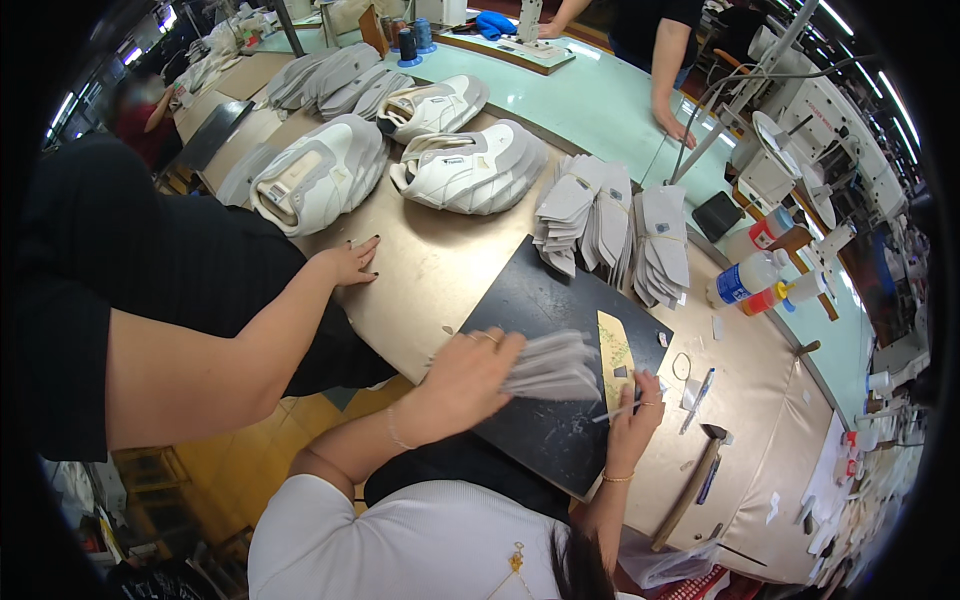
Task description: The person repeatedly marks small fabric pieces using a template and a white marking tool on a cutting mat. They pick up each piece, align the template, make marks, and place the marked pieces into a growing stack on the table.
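My left hand (465, 385) grips a fanned stack of grey fabric shoe pieces (555, 368), blurred by motion, over a black cutting mat (530, 300). Between the fingers of my right hand (633, 420) is a thin pale stick (613, 411), whose kind I cannot make out. Those fingers are beside the lower end of a yellow template (613, 345) that lies on the mat. Beyond the mat stand bundles of similar grey pieces (610, 215), some held with rubber bands.
Nested white-and-grey shoe uppers (480, 165) sit at the back left. A co-worker's hand (348, 262) rests on the table to my left; another person's hand (675, 120) is across the bench. At right lie a hammer (690, 488), a pen (698, 400) and several bottles (745, 278).
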The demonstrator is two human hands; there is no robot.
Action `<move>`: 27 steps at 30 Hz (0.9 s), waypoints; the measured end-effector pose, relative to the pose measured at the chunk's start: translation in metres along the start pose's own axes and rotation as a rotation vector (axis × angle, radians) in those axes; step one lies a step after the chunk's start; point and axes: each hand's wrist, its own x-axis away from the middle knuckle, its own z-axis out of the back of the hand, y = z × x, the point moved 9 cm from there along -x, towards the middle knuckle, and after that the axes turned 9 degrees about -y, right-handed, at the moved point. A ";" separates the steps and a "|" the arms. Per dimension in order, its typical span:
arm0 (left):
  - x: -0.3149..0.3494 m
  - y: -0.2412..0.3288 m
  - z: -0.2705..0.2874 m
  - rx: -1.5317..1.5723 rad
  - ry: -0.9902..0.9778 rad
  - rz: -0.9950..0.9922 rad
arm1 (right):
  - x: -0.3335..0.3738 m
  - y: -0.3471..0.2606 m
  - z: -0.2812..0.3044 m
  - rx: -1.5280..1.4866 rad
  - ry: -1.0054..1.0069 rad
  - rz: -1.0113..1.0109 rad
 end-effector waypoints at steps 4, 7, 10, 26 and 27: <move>-0.015 0.015 -0.050 -0.185 -0.038 -0.077 | 0.004 0.000 0.018 -0.436 0.048 -0.028; -0.013 0.009 -0.043 -0.136 -0.006 -0.126 | 0.009 -0.015 0.008 -0.569 -0.076 0.083; -0.004 0.009 -0.039 -0.103 -0.080 -0.183 | 0.008 -0.032 -0.018 -0.639 -0.253 0.218; 0.009 0.001 -0.032 -0.019 0.005 -0.138 | 0.010 -0.099 -0.036 -0.347 -0.466 0.427; 0.007 0.002 -0.031 -0.061 0.024 -0.147 | 0.009 -0.100 -0.033 -0.259 -0.412 0.433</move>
